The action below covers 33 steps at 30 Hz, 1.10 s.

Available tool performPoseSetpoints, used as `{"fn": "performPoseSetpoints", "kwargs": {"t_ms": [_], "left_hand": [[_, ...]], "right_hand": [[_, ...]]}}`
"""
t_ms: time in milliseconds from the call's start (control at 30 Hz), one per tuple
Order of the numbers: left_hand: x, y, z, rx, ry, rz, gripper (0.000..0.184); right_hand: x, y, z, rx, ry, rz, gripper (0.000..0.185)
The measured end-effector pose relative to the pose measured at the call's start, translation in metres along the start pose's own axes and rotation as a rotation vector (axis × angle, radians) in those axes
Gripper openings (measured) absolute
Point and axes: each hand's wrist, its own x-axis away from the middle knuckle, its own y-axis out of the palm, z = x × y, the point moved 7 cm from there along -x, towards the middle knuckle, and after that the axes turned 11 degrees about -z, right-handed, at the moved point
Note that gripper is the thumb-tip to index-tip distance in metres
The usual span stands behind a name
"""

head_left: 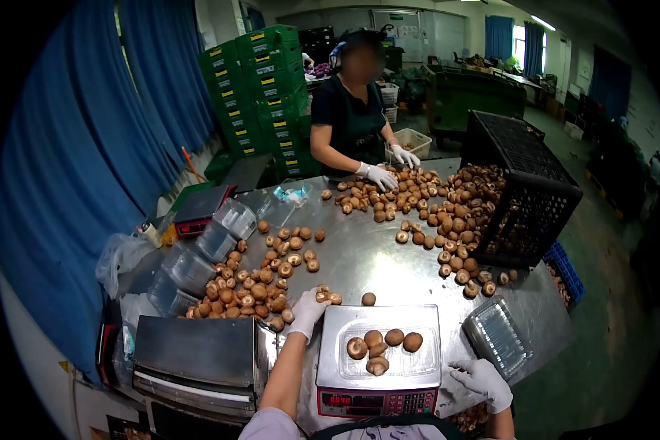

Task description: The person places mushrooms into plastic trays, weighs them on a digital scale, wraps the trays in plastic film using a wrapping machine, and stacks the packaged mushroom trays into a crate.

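Observation:
My left hand (306, 314), in a white glove, has its fingers closed around brown mushrooms (328, 296) at the left back corner of the scale. The digital scale (411, 401) stands in front of me with red digits lit. On its platform lies a clear plastic tray (345, 367) with several mushrooms (394, 337) in it. A single mushroom (369, 299) sits just behind the scale. My right hand (484, 383), also gloved, hovers right of the scale with fingers apart, holding nothing. Near it rests another clear plastic container (498, 337).
Mushrooms (253, 292) are heaped at left beside stacked clear containers (189, 268). A black crate (524, 191) lies tipped at right, mushrooms spilling out. Across the metal table (374, 253), a co-worker's gloved hands (378, 176) touch mushrooms. A steel machine (194, 352) stands left of me.

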Motion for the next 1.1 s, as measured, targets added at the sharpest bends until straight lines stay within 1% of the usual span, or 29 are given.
{"fn": "performPoseSetpoints", "kwargs": {"t_ms": [67,100,233,300,333,400,433,467,500,533,600,633,667,700,733,767,800,833,867,900,933,967,1033,1100], "left_hand": [[-0.008,0.005,-0.004,0.003,0.042,-0.026,0.054],[-0.011,0.005,-0.006,0.022,0.067,-0.005,0.053],[-0.018,0.013,-0.017,0.105,0.040,-0.005,0.049],[-0.013,0.011,-0.019,0.083,0.132,0.110,0.044],[-0.013,0.011,-0.024,0.078,0.137,0.109,0.044],[-0.009,0.006,-0.031,0.272,0.246,0.153,0.043],[0.003,-0.006,-0.029,0.248,0.181,0.189,0.044],[-0.005,-0.006,-0.046,0.278,0.197,0.266,0.042],[0.001,-0.017,-0.048,0.337,0.209,0.325,0.041],[0.011,-0.030,-0.044,0.397,0.219,0.383,0.040],[0.033,-0.053,-0.027,0.441,0.311,0.502,0.040],[0.039,-0.058,-0.023,0.498,0.303,0.500,0.040],[0.066,-0.067,0.005,0.596,0.335,0.472,0.040],[0.095,-0.077,0.040,0.564,0.424,0.487,0.039],[0.120,-0.069,0.065,0.781,0.355,0.319,0.040],[0.126,-0.053,0.073,0.729,0.495,0.325,0.040],[0.146,-0.040,0.095,0.758,0.487,0.213,0.040],[0.154,-0.017,0.101,0.771,0.545,0.190,0.040],[0.177,-0.005,0.119,0.770,0.491,0.095,0.038],[0.185,0.014,0.126,0.748,0.539,0.126,0.037],[0.191,0.030,0.126,0.724,0.592,0.159,0.037],[0.191,0.039,0.121,0.727,0.586,0.151,0.037],[0.182,0.054,0.105,0.865,0.444,0.083,0.037],[0.180,0.051,0.099,0.846,0.482,0.099,0.038]], "right_hand": [[0.001,0.002,0.001,0.000,0.006,-0.001,0.038],[0.002,0.002,0.001,-0.002,-0.003,0.010,0.037],[0.003,0.002,0.000,-0.004,-0.007,0.006,0.037],[0.006,0.001,0.000,-0.004,-0.014,0.010,0.037],[0.008,-0.001,-0.002,-0.005,-0.049,0.032,0.037],[0.013,-0.003,-0.003,-0.013,-0.078,0.057,0.037],[0.014,-0.004,-0.003,-0.007,-0.087,0.071,0.036],[0.016,-0.005,-0.005,-0.002,-0.094,0.083,0.036],[0.019,-0.008,-0.011,-0.019,-0.097,0.082,0.035],[0.019,-0.009,-0.014,-0.026,-0.090,0.075,0.035],[0.017,-0.009,-0.025,-0.056,-0.170,0.101,0.033],[0.013,-0.008,-0.031,-0.071,-0.163,0.091,0.032],[0.010,-0.009,-0.044,-0.126,-0.216,0.129,0.031],[0.002,-0.005,-0.050,-0.168,-0.262,0.196,0.031],[-0.005,-0.001,-0.060,-0.278,-0.307,0.219,0.031],[-0.004,-0.001,-0.083,-0.383,-0.382,0.261,0.037],[-0.018,0.015,-0.085,-0.530,-0.414,0.215,0.052],[-0.022,0.019,-0.100,-0.464,-0.502,0.268,0.061],[-0.029,0.027,-0.108,-0.477,-0.549,0.279,0.064],[-0.036,0.037,-0.114,-0.621,-0.465,0.158,0.063],[-0.045,0.047,-0.104,-0.610,-0.411,0.296,0.062],[-0.050,0.054,-0.097,-0.657,-0.384,0.264,0.060],[-0.051,0.056,-0.090,-0.701,-0.358,0.232,0.058],[-0.045,0.050,-0.085,-0.759,-0.384,0.193,0.055]]}}
